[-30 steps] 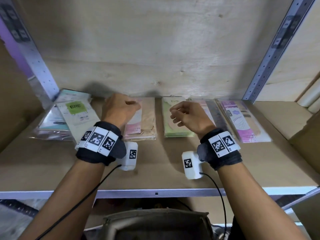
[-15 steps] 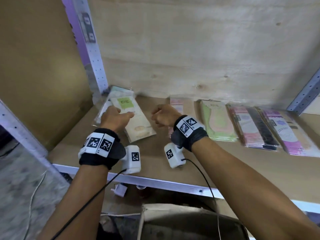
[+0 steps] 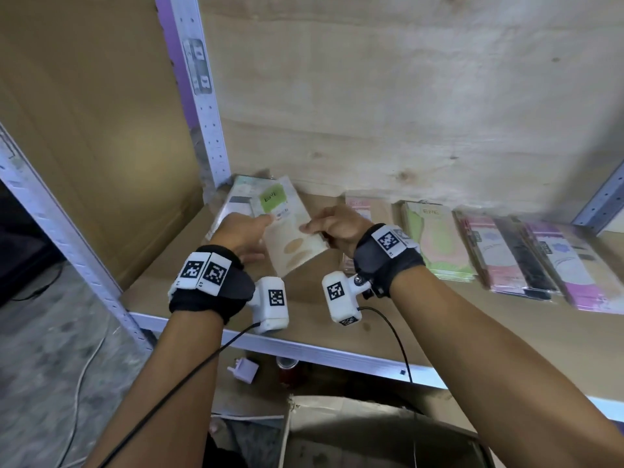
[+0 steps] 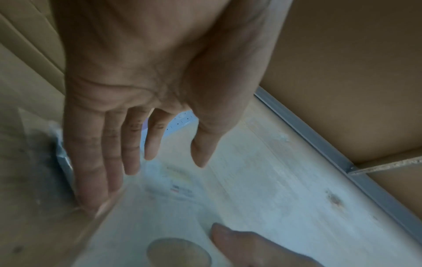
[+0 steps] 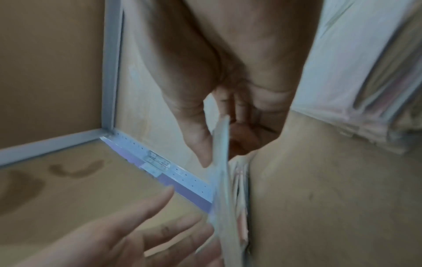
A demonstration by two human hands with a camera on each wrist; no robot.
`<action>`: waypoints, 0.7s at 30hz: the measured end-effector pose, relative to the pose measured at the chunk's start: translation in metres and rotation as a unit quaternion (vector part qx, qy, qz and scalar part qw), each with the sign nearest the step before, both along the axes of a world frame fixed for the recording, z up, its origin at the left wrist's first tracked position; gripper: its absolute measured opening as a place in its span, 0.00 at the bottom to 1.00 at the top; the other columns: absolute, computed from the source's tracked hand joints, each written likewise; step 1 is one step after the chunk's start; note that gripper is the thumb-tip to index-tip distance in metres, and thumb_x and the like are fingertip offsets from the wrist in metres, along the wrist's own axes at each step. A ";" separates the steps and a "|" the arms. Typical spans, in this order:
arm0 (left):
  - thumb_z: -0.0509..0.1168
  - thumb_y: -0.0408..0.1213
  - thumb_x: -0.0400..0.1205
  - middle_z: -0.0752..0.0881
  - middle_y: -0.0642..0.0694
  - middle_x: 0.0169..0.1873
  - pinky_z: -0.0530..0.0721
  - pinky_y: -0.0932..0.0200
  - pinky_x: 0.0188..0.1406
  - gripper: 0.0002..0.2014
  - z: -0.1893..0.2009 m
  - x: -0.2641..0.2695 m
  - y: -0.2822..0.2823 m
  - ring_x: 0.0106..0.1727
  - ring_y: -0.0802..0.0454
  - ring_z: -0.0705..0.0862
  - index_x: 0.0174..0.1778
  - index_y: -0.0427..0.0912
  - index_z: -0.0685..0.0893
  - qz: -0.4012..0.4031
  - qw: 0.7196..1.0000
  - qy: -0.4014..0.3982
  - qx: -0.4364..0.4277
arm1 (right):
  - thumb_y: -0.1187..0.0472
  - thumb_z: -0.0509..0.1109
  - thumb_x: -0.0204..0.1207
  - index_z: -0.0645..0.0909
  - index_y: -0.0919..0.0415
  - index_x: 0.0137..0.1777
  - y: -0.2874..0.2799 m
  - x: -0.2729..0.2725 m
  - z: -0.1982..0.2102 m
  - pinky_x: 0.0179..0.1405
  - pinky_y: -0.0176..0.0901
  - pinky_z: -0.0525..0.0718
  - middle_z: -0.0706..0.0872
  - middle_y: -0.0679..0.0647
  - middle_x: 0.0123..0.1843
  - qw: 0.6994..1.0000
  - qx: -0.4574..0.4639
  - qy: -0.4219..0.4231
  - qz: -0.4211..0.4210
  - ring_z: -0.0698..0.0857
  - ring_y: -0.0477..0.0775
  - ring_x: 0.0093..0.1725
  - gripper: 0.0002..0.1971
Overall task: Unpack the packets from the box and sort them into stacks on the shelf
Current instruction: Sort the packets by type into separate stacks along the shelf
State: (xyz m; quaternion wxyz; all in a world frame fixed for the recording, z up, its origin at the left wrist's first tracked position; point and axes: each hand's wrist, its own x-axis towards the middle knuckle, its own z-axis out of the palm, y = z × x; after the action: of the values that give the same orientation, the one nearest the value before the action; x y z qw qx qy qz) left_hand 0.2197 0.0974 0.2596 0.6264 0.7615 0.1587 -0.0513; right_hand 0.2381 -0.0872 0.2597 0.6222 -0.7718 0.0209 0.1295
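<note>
A clear packet (image 3: 287,231) with a green EWE label lies tilted over the leftmost stack (image 3: 236,202) in the shelf's back left corner. My right hand (image 3: 312,231) pinches its right edge; in the right wrist view the thumb (image 5: 196,140) is on one side of the thin packet edge (image 5: 222,173) and the fingers are on the other. My left hand (image 3: 258,236) is spread with straight fingers (image 4: 130,144) against the packet's (image 4: 205,207) left side. The box (image 3: 371,430) stands below the shelf, its inside hidden.
Along the wooden shelf (image 3: 337,319) to the right lie a pink stack (image 3: 358,209), a green stack (image 3: 435,241), a pink-and-black stack (image 3: 506,258) and a purple stack (image 3: 570,268). A perforated metal upright (image 3: 202,106) and a brown side panel close the left end.
The view swung left. Both hands moved from the middle stacks to the leftmost one. My right hand took hold of the green-labelled packet and my left hand uncurled against it.
</note>
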 end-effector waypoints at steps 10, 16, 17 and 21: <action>0.76 0.56 0.75 0.86 0.35 0.57 0.92 0.48 0.45 0.29 0.042 -0.013 -0.049 0.51 0.43 0.93 0.60 0.35 0.81 -0.077 0.952 -0.084 -0.285 | 0.71 0.80 0.67 0.87 0.57 0.43 -0.054 -0.062 0.051 0.39 0.31 0.79 0.85 0.49 0.36 0.961 -0.091 -0.262 0.008 0.82 0.42 0.34 0.10; 0.67 0.30 0.84 0.91 0.34 0.57 0.92 0.56 0.44 0.15 0.030 -0.017 -0.087 0.57 0.43 0.92 0.66 0.32 0.80 -0.110 0.932 -0.111 -0.327 | 0.63 0.82 0.67 0.87 0.57 0.52 -0.100 -0.081 0.043 0.47 0.41 0.79 0.83 0.52 0.46 0.923 -0.248 -0.293 0.013 0.79 0.46 0.41 0.14; 0.66 0.28 0.84 0.91 0.34 0.57 0.92 0.54 0.45 0.14 0.027 -0.017 -0.092 0.57 0.42 0.91 0.66 0.32 0.80 -0.115 0.935 -0.113 -0.317 | 0.60 0.82 0.67 0.87 0.55 0.53 -0.110 -0.083 0.040 0.48 0.40 0.79 0.82 0.51 0.48 0.926 -0.253 -0.282 0.016 0.79 0.46 0.43 0.14; 0.65 0.26 0.85 0.92 0.35 0.54 0.93 0.52 0.48 0.09 0.019 -0.013 -0.115 0.56 0.41 0.92 0.60 0.35 0.83 -0.128 0.945 -0.119 -0.277 | 0.45 0.80 0.69 0.86 0.51 0.53 -0.154 -0.085 0.025 0.50 0.36 0.80 0.85 0.47 0.53 0.932 -0.229 -0.271 -0.075 0.82 0.44 0.49 0.17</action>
State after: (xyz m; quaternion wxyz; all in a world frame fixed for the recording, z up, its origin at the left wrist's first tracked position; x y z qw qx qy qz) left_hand 0.2063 -0.0173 0.2787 0.8149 0.5727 -0.0361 -0.0818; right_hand 0.1534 -0.2414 0.2843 0.4186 -0.8952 -0.0620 -0.1401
